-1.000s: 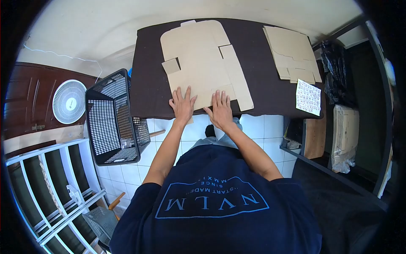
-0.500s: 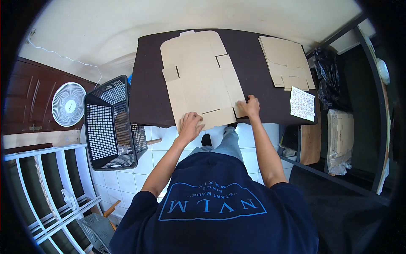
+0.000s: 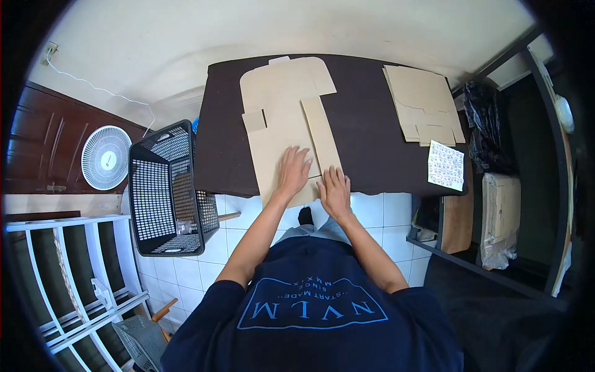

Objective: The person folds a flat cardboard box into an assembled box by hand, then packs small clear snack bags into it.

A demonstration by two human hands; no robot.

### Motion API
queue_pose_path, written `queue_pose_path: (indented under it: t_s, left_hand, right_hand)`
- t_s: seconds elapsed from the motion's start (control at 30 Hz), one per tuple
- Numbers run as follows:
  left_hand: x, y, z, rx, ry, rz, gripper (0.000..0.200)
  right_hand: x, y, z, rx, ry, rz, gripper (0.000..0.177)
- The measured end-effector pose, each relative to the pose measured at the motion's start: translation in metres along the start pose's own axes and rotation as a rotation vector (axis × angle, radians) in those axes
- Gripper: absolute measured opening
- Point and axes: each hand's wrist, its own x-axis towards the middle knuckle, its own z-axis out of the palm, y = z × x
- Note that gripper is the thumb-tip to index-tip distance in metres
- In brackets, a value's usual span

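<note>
A flat, die-cut cardboard box blank (image 3: 273,133) lies on the dark-covered table (image 3: 365,136), its near end jutting over the front edge. Its right side panel (image 3: 321,130) is folded inward over the middle. My left hand (image 3: 294,170) rests on the blank's middle with fingers extended. Flat on the near end of the folded panel is my right hand (image 3: 335,189), its fingers stretched out. Neither hand grips anything. A slot shows by the left flap, and a small tab sticks out at the far end.
More flat cardboard blanks (image 3: 421,102) lie at the table's right, with a white patterned sheet (image 3: 445,166) by them. A black plastic basket (image 3: 164,192) stands left of the table, near a white fan (image 3: 104,158). Dark shelving (image 3: 545,124) holds wrapped cardboard at right.
The right side panel has been folded inward onto the blank. My left hand has moved up and right onto the middle; my right hand has come left and nearer, onto the panel.
</note>
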Motion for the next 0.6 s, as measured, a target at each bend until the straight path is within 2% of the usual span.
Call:
queue_pose_path:
  t_s: [0.03,0.1,0.13,0.3,0.6]
  left_hand:
    - [0.007,0.006,0.005,0.142,0.03,0.07,0.039]
    - [0.016,0.014,0.015,0.232,-0.015,0.033,0.043]
    - [0.018,0.014,0.019,0.325,-0.067,-0.002,0.047]
    - [0.016,0.006,0.028,0.396,-0.09,0.039,0.052]
    - [0.023,0.006,0.026,0.478,-0.182,0.005,0.051]
  right_hand:
    - [-0.006,0.0,0.003,-0.001,-0.003,-0.003,0.049]
    - [-0.014,0.001,0.004,-0.093,0.009,-0.023,0.054]
    - [-0.016,0.002,0.003,-0.05,-0.057,-0.004,0.055]
    - [-0.002,0.013,0.001,-0.015,-0.132,-0.027,0.062]
    - [0.149,0.029,0.021,0.093,-0.111,-0.031,0.076]
